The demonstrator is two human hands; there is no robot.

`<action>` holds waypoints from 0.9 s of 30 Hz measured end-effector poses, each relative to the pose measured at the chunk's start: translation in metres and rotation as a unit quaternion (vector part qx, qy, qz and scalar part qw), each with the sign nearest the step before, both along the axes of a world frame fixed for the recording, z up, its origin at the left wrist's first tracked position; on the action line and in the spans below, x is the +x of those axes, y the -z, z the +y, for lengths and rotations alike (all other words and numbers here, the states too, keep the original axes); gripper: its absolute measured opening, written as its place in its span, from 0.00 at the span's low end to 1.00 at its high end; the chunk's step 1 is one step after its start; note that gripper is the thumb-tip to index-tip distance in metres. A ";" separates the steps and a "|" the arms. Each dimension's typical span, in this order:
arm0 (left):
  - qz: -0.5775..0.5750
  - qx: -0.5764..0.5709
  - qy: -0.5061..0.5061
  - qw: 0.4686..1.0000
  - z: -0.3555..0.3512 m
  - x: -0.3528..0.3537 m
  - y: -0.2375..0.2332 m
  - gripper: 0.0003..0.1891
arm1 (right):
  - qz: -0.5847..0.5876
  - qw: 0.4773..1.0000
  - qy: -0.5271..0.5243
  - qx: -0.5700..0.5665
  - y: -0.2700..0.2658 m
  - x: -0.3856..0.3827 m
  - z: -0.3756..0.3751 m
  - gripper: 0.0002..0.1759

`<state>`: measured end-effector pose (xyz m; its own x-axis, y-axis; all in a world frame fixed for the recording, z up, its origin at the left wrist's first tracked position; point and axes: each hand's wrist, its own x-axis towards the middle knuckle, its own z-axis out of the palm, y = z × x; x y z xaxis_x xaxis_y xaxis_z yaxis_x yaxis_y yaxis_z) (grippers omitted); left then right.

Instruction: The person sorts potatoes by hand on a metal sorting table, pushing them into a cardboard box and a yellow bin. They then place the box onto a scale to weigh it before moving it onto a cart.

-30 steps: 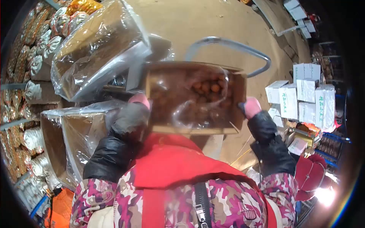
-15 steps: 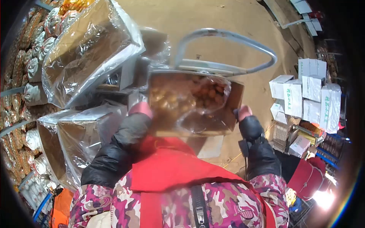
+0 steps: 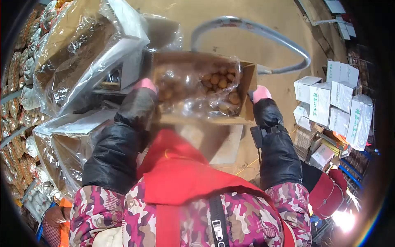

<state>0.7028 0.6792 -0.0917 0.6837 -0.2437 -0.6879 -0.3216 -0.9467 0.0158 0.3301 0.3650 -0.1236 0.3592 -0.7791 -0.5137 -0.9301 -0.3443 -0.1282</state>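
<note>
Between my two hands is an open cardboard box (image 3: 249, 88), its clear plastic liner (image 3: 189, 105) bunched over the contents. Small round brown potatoes (image 3: 220, 80) show through the film, most sharply on the right. My left hand (image 3: 145, 85), in a pink glove, grips the box's left end. On the opposite end, my right hand (image 3: 261, 94), gloved in pink too, has hold of the side. The far fingers of both hands are hidden behind the cardboard. Beyond the box curves a grey metal tube handle (image 3: 247, 25), and a pale flat surface (image 3: 228, 144) lies below it.
Large plastic-lined cartons (image 3: 88, 53) stand close on the left, with another lined carton (image 3: 70, 133) nearer me. Filled net sacks (image 3: 16, 86) are stacked behind them. White boxes with green writing (image 3: 321, 105) are piled at right. A person's dark red garment (image 3: 329, 193) shows lower right.
The box and both my hands have moved farther from my body, up in the view, with my arms stretched out more. The potatoes look less blurred.
</note>
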 end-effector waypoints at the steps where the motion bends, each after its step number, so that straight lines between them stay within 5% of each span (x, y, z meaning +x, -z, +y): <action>1: -0.010 0.005 0.002 1.000 0.001 -0.002 0.007 0.20 | 0.002 1.000 0.010 -0.002 -0.002 0.002 0.001 0.24; 4: 0.013 -0.009 -0.008 1.000 0.006 -0.006 -0.008 0.24 | -0.016 0.999 0.015 -0.025 -0.011 0.007 0.012 0.24; 8: -0.053 -0.168 0.036 0.984 0.041 -0.009 0.041 0.37 | -0.095 0.993 0.032 -0.054 -0.033 0.000 0.041 0.25; 13: 0.018 -0.362 -0.091 0.928 0.079 -0.097 -0.068 0.39 | -0.131 0.990 0.019 -0.040 -0.072 -0.074 0.069 0.27; 16: -0.141 -0.373 -0.002 0.917 0.159 -0.150 -0.021 0.35 | -0.184 0.982 0.023 -0.037 -0.059 -0.160 0.085 0.26; 18: 0.038 -0.355 -0.130 0.925 0.206 -0.206 -0.014 0.26 | -0.238 0.971 0.012 0.002 -0.018 -0.228 0.096 0.26; 19: 0.068 -0.317 -0.098 0.941 0.241 -0.219 0.024 0.23 | -0.236 0.971 -0.019 -0.010 -0.021 -0.250 0.112 0.26; 21: 0.175 -0.334 0.070 0.924 0.275 -0.273 -0.032 0.26 | -0.214 0.969 -0.100 -0.069 -0.030 -0.294 0.151 0.25; 23: 0.166 -0.277 0.035 0.946 0.297 -0.314 -0.056 0.26 | -0.253 0.962 -0.098 -0.011 -0.013 -0.325 0.184 0.22; 25: 0.155 -0.217 -0.090 0.960 0.311 -0.349 -0.070 0.23 | -0.260 0.932 0.062 0.244 -0.094 -0.298 0.234 0.18; 27: 0.117 -0.226 -0.030 0.967 0.340 -0.368 -0.070 0.23 | -0.358 0.919 -0.036 0.160 -0.078 -0.282 0.258 0.16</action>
